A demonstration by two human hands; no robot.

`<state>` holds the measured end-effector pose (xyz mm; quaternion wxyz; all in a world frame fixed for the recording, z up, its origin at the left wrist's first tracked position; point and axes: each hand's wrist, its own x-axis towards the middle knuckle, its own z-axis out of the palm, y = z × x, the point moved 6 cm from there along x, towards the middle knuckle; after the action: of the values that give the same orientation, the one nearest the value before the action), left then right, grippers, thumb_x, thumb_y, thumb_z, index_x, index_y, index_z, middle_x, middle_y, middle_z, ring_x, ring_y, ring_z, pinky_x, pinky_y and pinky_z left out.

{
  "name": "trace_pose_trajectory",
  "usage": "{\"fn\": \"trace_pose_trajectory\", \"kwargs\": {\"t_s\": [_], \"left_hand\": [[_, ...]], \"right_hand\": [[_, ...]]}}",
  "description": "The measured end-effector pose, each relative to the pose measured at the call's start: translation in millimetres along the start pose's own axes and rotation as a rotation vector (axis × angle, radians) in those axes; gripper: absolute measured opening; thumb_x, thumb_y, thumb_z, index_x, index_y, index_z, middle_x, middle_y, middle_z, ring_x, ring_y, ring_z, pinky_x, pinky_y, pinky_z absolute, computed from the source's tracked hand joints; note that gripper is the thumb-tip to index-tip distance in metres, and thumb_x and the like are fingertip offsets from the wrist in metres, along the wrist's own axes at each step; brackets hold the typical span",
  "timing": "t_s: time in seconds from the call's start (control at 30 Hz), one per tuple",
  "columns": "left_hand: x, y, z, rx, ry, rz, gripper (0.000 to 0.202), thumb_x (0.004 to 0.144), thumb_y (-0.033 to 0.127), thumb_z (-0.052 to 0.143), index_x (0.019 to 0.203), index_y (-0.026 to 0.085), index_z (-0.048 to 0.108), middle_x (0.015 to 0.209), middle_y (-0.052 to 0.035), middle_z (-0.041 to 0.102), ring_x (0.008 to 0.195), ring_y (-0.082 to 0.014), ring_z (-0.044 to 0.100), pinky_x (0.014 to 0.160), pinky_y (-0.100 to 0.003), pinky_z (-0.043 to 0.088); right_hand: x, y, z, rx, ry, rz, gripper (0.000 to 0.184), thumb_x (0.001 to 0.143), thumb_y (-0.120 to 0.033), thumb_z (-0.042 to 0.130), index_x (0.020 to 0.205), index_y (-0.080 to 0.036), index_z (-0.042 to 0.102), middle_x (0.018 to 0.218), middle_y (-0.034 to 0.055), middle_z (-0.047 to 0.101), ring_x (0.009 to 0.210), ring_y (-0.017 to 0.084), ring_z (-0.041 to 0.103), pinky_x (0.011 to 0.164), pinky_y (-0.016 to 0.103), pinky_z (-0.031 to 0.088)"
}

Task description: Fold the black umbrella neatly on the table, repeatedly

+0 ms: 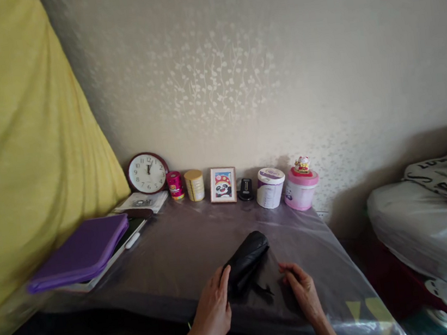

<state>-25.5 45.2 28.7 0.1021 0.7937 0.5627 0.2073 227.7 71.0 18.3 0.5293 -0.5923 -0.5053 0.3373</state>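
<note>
A folded black umbrella (244, 259) lies slantwise near the front of the table, its rounded end pointing away to the right. My left hand (214, 307) grips its near end, with the thumb along the side and the other fingers partly hidden. A thin dark strap (263, 288) hangs loose from the umbrella onto the tabletop. To the right, my right hand (300, 286) hovers close to the table, fingers loosely curled and apart from the umbrella. Nothing shows between those fingers.
A plastic-covered table (199, 234) spans the front. Along the wall stand a clock (148, 173), tins, a framed panda picture (223, 185) and two tubs, one topped by a figurine (302, 165). A purple folder (82, 251) lies left; bulky bags (429, 228) sit right.
</note>
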Motion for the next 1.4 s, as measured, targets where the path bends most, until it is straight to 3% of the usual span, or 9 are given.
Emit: {"fn": "trace_pose_trajectory", "kwargs": {"t_s": [0.23,0.43,0.53,0.8,0.97,1.27,1.4], "left_hand": [[-3,-4,4.1,-0.009,0.025,0.015,0.076,0.066,0.001,0.04,0.134,0.022,0.016,0.138,-0.0105,0.032,0.125,-0.0214,0.035,0.103,-0.04,0.033],[-3,6,-6.6,0.035,-0.062,0.031,0.088,0.063,-0.003,0.038,0.137,0.035,0.01,0.142,-0.0068,0.026,0.126,-0.0225,0.035,0.1,-0.042,0.035],[0,4,-9.4,-0.02,-0.075,0.031,0.088,0.062,-0.003,0.038,0.137,0.035,0.012,0.141,-0.0053,0.028,0.125,-0.0204,0.036,0.102,-0.039,0.033],[20,-21,-13.2,-0.418,-0.132,-0.081,0.074,0.062,0.004,0.038,0.132,0.024,0.031,0.126,-0.004,0.048,0.115,-0.0131,0.046,0.102,-0.03,0.033],[25,-32,-18.1,-0.458,-0.142,-0.155,0.066,0.064,0.011,0.04,0.129,0.018,0.038,0.127,-0.0066,0.048,0.118,-0.0154,0.043,0.104,-0.031,0.029],[35,-64,-23.8,-0.555,-0.24,-0.235,0.056,0.068,0.024,0.041,0.123,0.021,0.047,0.119,-0.0037,0.056,0.111,-0.0169,0.05,0.095,-0.028,0.038],[40,-77,-29.7,-0.509,-0.177,-0.289,0.057,0.07,0.023,0.038,0.126,0.015,0.043,0.124,-0.0076,0.053,0.113,-0.0182,0.049,0.096,-0.029,0.037]], "right_hand": [[0,2,0,-0.012,-0.006,-0.026,0.039,0.07,-0.049,0.056,0.087,-0.017,0.067,0.078,0.0051,0.067,0.059,0.016,0.056,0.058,0.027,0.047],[-1,2,0,-0.027,-0.007,-0.021,0.041,0.07,-0.052,0.055,0.086,-0.017,0.067,0.078,0.0048,0.067,0.058,0.016,0.057,0.056,0.026,0.046],[-1,5,1,-0.03,-0.013,-0.028,0.039,0.071,-0.05,0.055,0.087,-0.017,0.067,0.075,0.0046,0.067,0.057,0.016,0.057,0.055,0.026,0.046],[1,12,1,-0.037,-0.011,-0.02,0.038,0.072,-0.048,0.054,0.089,-0.017,0.067,0.077,0.0052,0.067,0.059,0.016,0.057,0.057,0.027,0.046],[0,10,2,-0.061,-0.024,-0.024,0.038,0.073,-0.049,0.053,0.088,-0.017,0.066,0.079,0.0054,0.067,0.06,0.016,0.057,0.059,0.027,0.046],[0,7,2,-0.075,-0.024,-0.035,0.039,0.073,-0.049,0.053,0.087,-0.016,0.067,0.079,0.0056,0.068,0.061,0.016,0.059,0.06,0.025,0.047],[0,6,1,-0.095,-0.006,-0.05,0.038,0.072,-0.049,0.053,0.085,-0.016,0.068,0.078,0.0058,0.068,0.062,0.017,0.059,0.061,0.026,0.048]]}}
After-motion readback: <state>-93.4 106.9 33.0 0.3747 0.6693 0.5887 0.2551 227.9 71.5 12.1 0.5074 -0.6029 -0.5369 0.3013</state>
